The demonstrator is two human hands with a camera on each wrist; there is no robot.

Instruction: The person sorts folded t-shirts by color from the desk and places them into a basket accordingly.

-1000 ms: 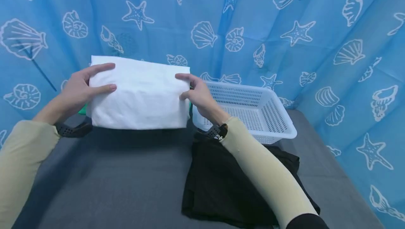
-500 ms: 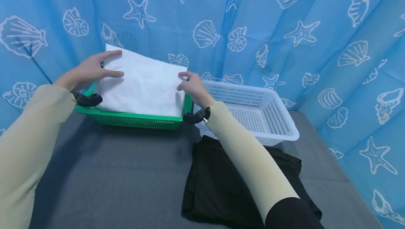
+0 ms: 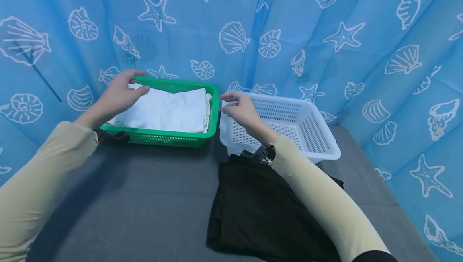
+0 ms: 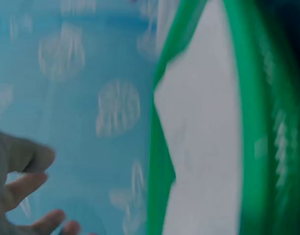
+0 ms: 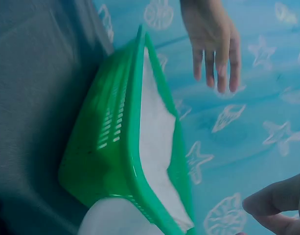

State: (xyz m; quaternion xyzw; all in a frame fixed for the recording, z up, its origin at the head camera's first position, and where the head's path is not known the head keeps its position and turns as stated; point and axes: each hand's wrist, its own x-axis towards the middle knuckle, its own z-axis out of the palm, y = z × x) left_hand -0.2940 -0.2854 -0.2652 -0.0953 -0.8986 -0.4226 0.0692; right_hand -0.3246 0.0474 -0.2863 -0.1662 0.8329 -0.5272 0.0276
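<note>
a blue curtain printed with white shells and starfish hangs behind a grey table. on the table a black garment lies folded near the front, with a white basket behind it and a green basket just to its left. a folded white cloth lies inside the green basket. the left hand hovers over the cloth's left end, fingers relaxed, holding nothing. the right hand hangs over the white basket's near-left rim, fingers loose and holding nothing.
</note>
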